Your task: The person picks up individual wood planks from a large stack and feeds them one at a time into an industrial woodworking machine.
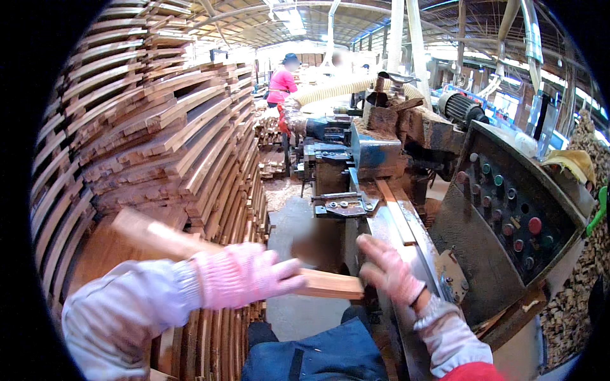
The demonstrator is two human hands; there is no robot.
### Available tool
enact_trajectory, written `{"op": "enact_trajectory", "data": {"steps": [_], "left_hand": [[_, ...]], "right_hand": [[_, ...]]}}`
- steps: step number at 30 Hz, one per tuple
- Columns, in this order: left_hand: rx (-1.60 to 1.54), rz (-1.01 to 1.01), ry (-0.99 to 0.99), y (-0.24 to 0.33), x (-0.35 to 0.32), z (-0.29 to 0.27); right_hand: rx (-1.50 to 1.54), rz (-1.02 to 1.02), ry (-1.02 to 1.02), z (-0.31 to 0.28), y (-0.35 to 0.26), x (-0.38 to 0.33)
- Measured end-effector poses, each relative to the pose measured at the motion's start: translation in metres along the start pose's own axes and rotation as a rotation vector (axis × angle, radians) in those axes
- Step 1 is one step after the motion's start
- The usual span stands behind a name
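Observation:
My left hand (244, 274), in a pink knit glove, grips a long reddish wooden slat (327, 284) that runs from behind my forearm toward the machine. My right hand (389, 270), also in a pink glove, rests its fingers at the slat's near end, beside the machine's metal feed table (381, 225). Another slat (395, 209) lies along the fence on that table, leading into the blue cutter housing (375, 152).
A tall stack of wooden slats (165, 140) fills the left side. A grey control panel (518, 216) with coloured buttons stands at right. A flexible dust hose (330, 92) runs over the machine. A person in a pink top (281, 82) works at the back.

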State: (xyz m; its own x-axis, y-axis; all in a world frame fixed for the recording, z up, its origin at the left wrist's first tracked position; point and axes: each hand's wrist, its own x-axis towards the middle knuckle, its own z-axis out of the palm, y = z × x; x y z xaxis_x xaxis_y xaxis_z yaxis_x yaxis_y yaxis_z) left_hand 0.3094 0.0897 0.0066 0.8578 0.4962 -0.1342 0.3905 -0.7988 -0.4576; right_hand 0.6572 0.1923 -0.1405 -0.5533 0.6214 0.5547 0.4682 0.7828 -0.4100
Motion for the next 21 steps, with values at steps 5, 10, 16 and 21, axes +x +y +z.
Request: {"op": "enact_trajectory", "data": {"steps": [5, 10, 16, 21], "left_hand": [[0.151, 0.235, 0.299, -0.006, 0.128, 0.03], [0.122, -0.064, 0.515, -0.018, 0.129, 0.018], [-0.017, -0.567, 0.066, -0.043, 0.002, 0.018], [-0.097, -1.232, -0.52, -0.009, -0.12, 0.023]], "right_hand": [[-0.052, 0.375, -0.226, -0.039, -0.081, -0.07], [-0.394, 0.904, -0.224, -0.049, -0.118, -0.166], [-0.97, 0.762, -0.129, -0.018, -0.084, -0.21], [-1.106, 0.553, 0.224, 0.007, 0.046, -0.152]]}}
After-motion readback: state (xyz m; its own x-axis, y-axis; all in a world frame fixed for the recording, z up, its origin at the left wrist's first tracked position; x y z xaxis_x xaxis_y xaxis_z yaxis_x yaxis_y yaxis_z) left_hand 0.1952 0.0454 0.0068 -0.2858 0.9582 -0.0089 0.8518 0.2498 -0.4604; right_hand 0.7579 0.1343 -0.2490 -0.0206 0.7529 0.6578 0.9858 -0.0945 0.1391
